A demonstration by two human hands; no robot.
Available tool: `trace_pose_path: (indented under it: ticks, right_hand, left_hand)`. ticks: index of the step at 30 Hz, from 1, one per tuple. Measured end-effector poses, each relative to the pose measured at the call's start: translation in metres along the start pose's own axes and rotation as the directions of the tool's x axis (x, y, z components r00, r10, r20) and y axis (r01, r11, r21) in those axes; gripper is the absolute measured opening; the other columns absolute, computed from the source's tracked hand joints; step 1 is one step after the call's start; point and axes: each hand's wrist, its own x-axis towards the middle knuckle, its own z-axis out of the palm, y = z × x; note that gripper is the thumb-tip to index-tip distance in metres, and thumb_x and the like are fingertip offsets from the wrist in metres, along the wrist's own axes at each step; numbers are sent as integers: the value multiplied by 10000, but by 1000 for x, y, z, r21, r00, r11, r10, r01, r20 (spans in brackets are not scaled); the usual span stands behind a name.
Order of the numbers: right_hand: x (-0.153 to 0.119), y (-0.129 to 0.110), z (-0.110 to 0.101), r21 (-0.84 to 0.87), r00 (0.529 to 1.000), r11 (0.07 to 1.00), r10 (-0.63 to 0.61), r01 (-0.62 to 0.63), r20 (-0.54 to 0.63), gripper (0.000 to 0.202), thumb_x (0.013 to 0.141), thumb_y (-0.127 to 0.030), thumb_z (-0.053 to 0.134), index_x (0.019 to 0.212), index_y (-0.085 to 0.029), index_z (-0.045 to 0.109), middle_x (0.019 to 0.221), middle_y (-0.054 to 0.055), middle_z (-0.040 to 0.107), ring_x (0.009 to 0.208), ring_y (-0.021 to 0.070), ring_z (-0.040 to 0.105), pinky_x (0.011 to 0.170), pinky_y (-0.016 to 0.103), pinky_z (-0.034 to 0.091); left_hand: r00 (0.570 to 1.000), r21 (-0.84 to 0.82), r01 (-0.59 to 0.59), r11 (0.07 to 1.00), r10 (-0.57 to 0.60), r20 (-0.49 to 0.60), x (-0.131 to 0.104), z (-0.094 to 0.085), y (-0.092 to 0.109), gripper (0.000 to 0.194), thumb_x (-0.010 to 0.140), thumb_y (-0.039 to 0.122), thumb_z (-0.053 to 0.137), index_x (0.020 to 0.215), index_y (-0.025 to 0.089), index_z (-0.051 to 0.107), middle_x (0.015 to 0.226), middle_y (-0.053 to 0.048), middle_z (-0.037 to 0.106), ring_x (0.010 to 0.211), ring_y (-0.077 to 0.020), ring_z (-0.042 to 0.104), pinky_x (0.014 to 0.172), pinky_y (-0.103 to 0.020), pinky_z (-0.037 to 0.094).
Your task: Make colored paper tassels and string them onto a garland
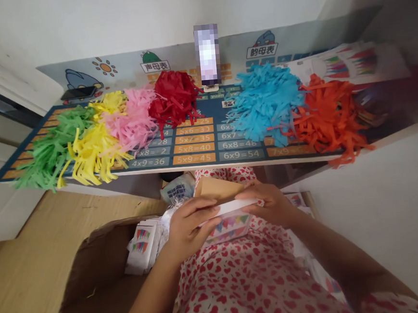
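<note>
lower centre of frame: left hand [192, 225], right hand [270, 203], fingers nearly closed, pinch opposite ends of white-edged, rectangular, seemingly plastic packet [232, 224]; slackened pinch could spill it onto red-heart-patterned cloth garment [240, 279].

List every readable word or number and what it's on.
"声母表": left sign on desk mat
"韵母表": right sign on mat
"yuan": mat
"4x9=36": mat
"5x7=35": mat
"5x8=40": mat
"5x9=45": mat
"6x8=48": mat
"6x9=54": mat
Unreadable: lettering on bag, blurred; remaining mat text, small or covered.
</note>
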Motion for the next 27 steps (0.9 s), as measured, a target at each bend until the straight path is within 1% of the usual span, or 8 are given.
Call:
trace_pose_path:
  ticks: [3,5,8,12,17,21,24,27]
  right_hand:
    - [0,0,0,22,1000,1000,-11,12,-6,190,923,-329,630,1078,-250,705,903,14,772,820,159,718,851,322,552]
    - [0,1,1,40,1000,999,-29,29,-10,194,920,-316,635,1093,-254,699,910,9,775,805,154,721,866,328,548]
    - [0,2,1,54,999,998,-35,35,-6,200,923,-319,634,1104,-260,695,928,8,776,803,154,725,882,343,544]
    - [1,2,2,45,1000,999,-6,6,6,202,922,-362,635,1078,-259,712,905,11,777,791,163,725,884,353,545]
    - [0,2,3,77,1000,997,-14,14,-1,200,903,-342,669,1082,-263,707,896,-2,773,786,152,720,906,345,531]
    - [0,2,5,98,999,995,-32,33,-8,222,893,-309,687,1110,-262,687,899,-6,770,790,145,718,906,341,521]
    - [1,1,5,85,999,995,-44,44,-9,211,899,-306,679,1106,-262,684,894,-9,770,767,138,713,888,336,525]
    - [-1,2,4,51,1000,999,-19,19,8,201,909,-354,660,1088,-267,695,859,-13,765,747,143,703,899,353,528]
  left_hand:
    - [998,25,-41,999,40,38,2,-4,2,257,881,172,670,1128,238,693,1013,-75,739,933,-188,712,795,-329,575]
    - [996,37,-71,997,69,64,2,-6,3,347,865,146,681,1202,224,650,1015,-77,737,943,-191,704,812,-335,573]
    - [983,87,-129,988,116,141,1,-11,2,467,874,130,660,1326,196,564,1105,-111,722,1021,-209,680,874,-370,572]
    - [938,188,-247,951,186,293,1,-18,1,387,919,159,582,1301,212,608,1223,-136,680,1149,-252,626,928,-413,567]
    - [913,224,-337,914,259,314,5,-20,2,301,894,191,594,1181,180,687,1178,-148,702,1114,-269,647,915,-432,583]
    - [945,169,-280,945,241,220,9,-15,8,224,911,282,618,1080,169,712,1110,-135,738,1037,-233,701,880,-384,603]
    - [978,161,-146,976,118,172,11,-10,16,156,896,242,667,1029,187,724,1071,-93,765,947,-189,740,828,-300,609]
    - [988,150,-30,988,7,153,12,-7,20,121,888,217,682,995,195,732,1057,-72,775,895,-173,754,787,-261,604]
